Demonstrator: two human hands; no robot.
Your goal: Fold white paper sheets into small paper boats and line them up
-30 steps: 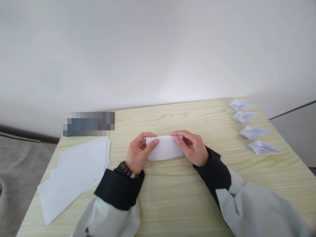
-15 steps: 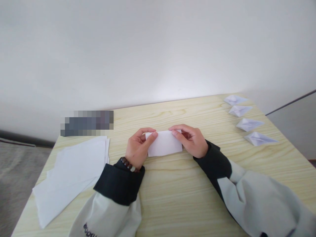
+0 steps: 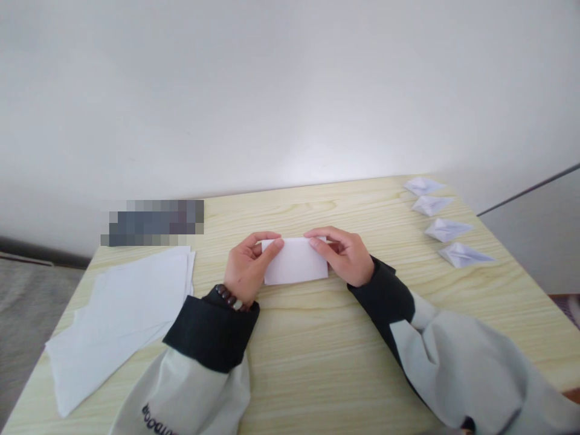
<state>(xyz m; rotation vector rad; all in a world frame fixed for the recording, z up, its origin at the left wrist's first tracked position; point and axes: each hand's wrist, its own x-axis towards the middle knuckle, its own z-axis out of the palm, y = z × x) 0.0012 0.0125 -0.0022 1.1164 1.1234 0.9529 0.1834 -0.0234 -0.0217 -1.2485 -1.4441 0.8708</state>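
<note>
Head view, mid-frame: the left hand [image 3: 246, 269] and right hand [image 3: 348, 257] pinch folded white paper [image 3: 296, 263] along its upper edge, I'd say aligning a fold that wants firm creasing.

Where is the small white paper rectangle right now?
Just below the head view's centre, the small white paper rectangle is held between the left hand and the right hand, over the pale wood-grain table.

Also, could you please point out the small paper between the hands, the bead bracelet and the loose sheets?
Small paper [image 3: 296, 262]: head view, middle of its face.
Bead bracelet [image 3: 231, 299]: head view, on a dark bead.
Loose sheets [image 3: 127, 317]: head view, near the pile's middle.
</note>
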